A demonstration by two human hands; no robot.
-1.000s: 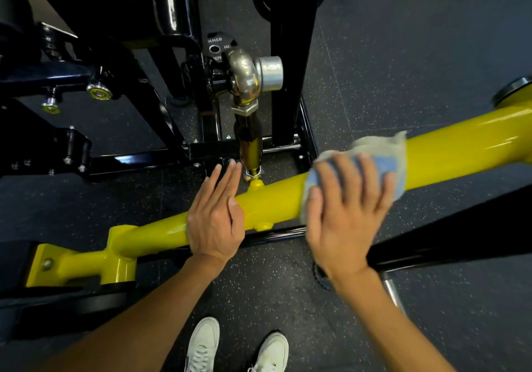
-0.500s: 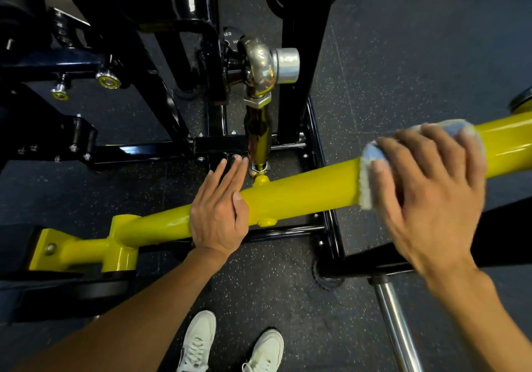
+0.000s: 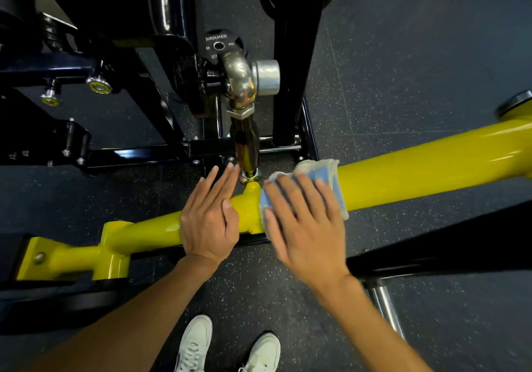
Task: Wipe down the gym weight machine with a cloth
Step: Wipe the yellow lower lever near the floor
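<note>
Right hand: the right hand lies at centre frame, fingers spread and flat, pressing the cloth onto the yellow bar.
Left hand: the left hand rests just left of it, fingers straight and close together on top of the same bar, holding nothing.
Cloth: one, blue and white, draped over the bar under the right hand, its edge showing past the fingertips.
Yellow bar: one thick tube, running from the lower left of the frame up to the right edge; a yellow bracket ends it at lower left.
In the way: a chrome rod comes down onto the bar between the two hands, touching it just beside the cloth.
Above the rod: a metal joint and a black weight plate marked HAMMER, upper centre.
Black frame: black frame members fill the upper left.
Lower right: one steel post.
Floor: dark speckled floor.
Shoes: two white shoes, bottom centre.
</note>
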